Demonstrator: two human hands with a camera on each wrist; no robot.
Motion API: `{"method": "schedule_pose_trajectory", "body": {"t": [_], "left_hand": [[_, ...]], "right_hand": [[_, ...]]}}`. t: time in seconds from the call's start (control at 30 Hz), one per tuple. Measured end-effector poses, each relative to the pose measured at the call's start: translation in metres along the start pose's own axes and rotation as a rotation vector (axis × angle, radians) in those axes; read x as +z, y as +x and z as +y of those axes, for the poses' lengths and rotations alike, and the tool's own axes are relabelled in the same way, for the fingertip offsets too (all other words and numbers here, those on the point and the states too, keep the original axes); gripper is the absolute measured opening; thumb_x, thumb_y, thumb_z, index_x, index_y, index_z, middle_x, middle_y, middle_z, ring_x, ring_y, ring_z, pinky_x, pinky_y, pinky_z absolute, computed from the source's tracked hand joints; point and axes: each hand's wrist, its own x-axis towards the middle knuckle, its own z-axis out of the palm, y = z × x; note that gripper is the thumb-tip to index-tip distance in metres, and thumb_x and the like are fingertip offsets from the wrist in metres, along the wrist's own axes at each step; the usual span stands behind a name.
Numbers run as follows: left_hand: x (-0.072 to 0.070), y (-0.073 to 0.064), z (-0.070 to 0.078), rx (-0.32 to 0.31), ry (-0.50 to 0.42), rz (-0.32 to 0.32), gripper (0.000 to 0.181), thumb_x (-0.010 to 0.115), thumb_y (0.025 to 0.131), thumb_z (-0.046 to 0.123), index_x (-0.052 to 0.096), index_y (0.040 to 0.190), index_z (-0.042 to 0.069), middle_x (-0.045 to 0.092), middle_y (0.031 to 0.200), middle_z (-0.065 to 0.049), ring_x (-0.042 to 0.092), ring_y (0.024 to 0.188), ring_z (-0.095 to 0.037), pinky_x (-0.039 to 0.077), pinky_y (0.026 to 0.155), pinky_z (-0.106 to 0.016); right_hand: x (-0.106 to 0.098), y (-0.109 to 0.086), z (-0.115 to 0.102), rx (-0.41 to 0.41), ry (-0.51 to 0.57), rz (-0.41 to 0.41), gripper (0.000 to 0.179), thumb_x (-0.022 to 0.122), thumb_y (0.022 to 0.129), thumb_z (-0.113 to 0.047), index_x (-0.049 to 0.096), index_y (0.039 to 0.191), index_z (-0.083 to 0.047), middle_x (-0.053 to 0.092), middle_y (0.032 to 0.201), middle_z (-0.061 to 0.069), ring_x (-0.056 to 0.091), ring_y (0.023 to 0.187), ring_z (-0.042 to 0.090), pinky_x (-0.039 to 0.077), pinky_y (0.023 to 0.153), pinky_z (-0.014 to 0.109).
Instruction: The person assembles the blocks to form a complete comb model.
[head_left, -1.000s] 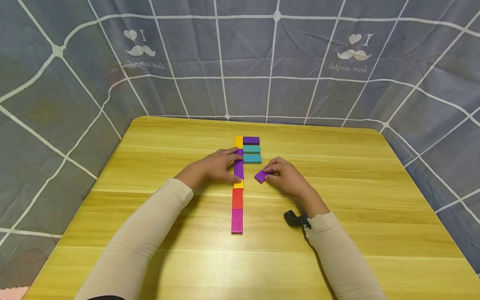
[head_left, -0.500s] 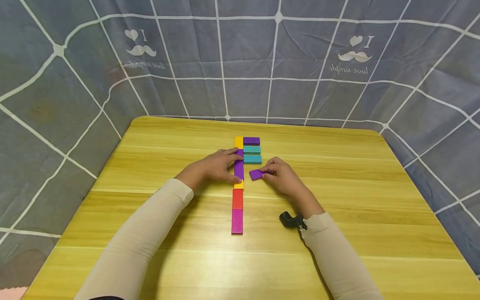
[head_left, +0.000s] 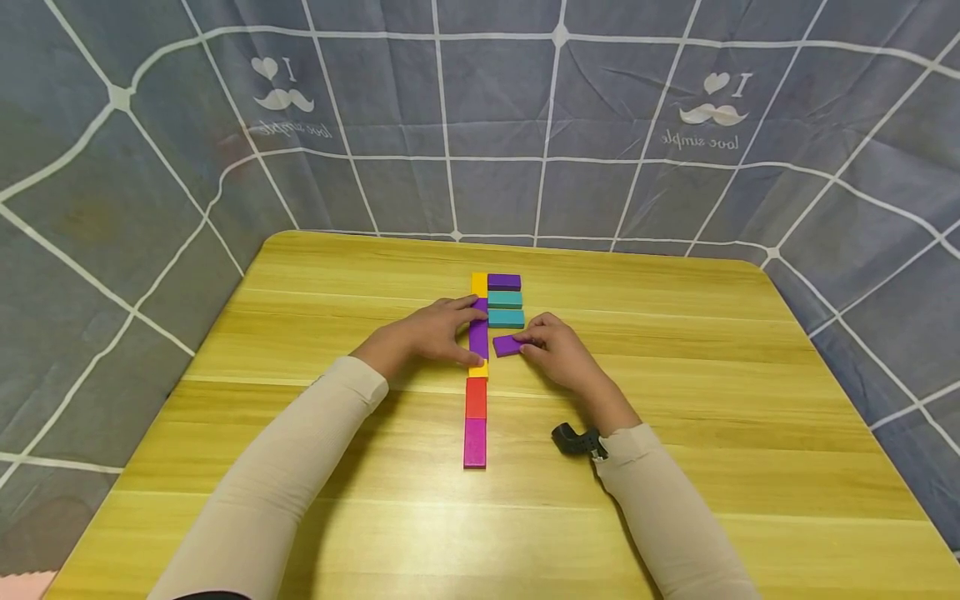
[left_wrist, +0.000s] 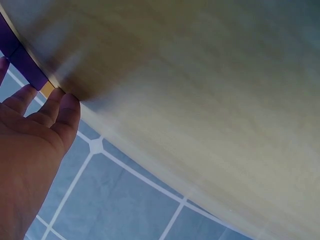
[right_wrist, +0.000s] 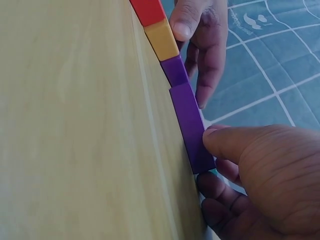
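A straight row of flat blocks runs away from the person in the head view: a magenta block (head_left: 475, 443), a red block (head_left: 476, 398), a yellow block (head_left: 480, 372), a purple stretch (head_left: 478, 340) and another yellow block (head_left: 479, 284). My left hand (head_left: 438, 332) rests against the row's left side, fingers spread, its thumb by the nearer yellow block and fingertips on the purple stretch. Between thumb and fingers my right hand (head_left: 558, 354) pinches a purple block (head_left: 506, 345) by its right end. That block lies slightly angled, a narrow gap right of the row.
Beyond the pinched block, a teal block (head_left: 506, 319), a second teal block (head_left: 505, 300) and a dark purple block (head_left: 504, 282) stick out rightward from the row. The wooden table (head_left: 675, 500) meets a grey checked curtain (head_left: 495, 125). A black wrist device (head_left: 573, 439) sits on the right wrist.
My right hand has moved left and slightly away with the purple block, turning it closer to square with the row. The left hand stays in place.
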Motion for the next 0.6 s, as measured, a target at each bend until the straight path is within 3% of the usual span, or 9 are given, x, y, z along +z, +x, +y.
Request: {"method": "schedule_pose_trajectory", "body": {"t": [0.6], "left_hand": [[-0.0002, 0.0000, -0.0022, 0.004, -0.010, 0.003, 0.088, 0.069, 0.080, 0.063, 0.039, 0.154, 0.024, 0.016, 0.165, -0.005, 0.019, 0.147, -0.037, 0.023, 0.116, -0.053]], "right_hand": [[0.0049, 0.0056, -0.0052, 0.026, -0.034, -0.005, 0.023, 0.063, 0.097, -0.006, 0.073, 0.116, 0.000, 0.057, 0.105, 0.010, 0.053, 0.092, 0.025, 0.046, 0.083, 0.037]]}}
